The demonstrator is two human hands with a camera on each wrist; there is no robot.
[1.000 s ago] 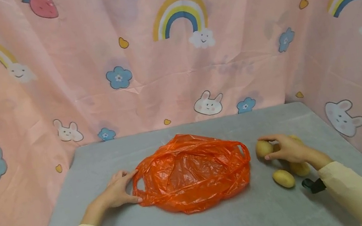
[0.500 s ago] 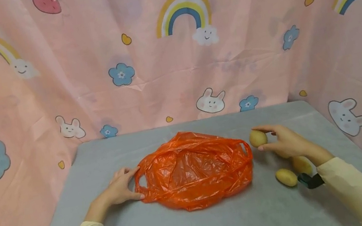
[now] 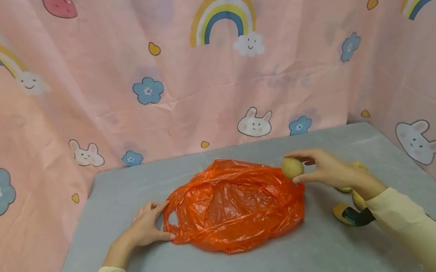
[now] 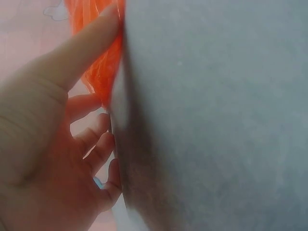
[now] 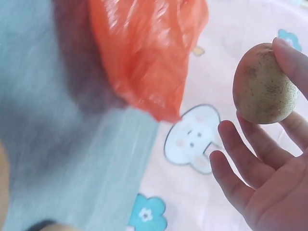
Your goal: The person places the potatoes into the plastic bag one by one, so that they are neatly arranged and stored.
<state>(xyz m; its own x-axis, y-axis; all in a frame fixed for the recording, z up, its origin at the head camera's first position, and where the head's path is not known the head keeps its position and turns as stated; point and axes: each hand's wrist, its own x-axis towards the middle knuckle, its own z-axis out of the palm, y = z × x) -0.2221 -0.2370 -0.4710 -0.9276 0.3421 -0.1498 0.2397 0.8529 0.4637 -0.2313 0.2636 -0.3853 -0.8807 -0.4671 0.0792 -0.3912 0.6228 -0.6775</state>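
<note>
An orange plastic bag (image 3: 246, 235) lies spread on the grey table with its mouth facing up. My left hand (image 3: 142, 229) rests at its left handle, thumb and index finger spread apart and touching the plastic. In the left wrist view the thumb (image 4: 79, 50) lies along the bag's edge (image 4: 103, 70) while the other fingers bend loosely. My right hand (image 3: 331, 168) holds a potato (image 3: 292, 167) between thumb and fingertips, above the bag's right end. That potato (image 5: 262, 89) shows whole in the right wrist view, apart from the bag. It hides part of the right handle.
More potatoes (image 3: 341, 214) lie on the right side of the table (image 3: 284, 265), partly hidden by my right forearm and the black wrist camera (image 3: 359, 216). A pink patterned curtain (image 3: 180, 123) encloses the back and sides.
My right hand has picked the potato up from the group at the right and carried it left to the bag's right end. The left hand keeps its place at the handle.
</note>
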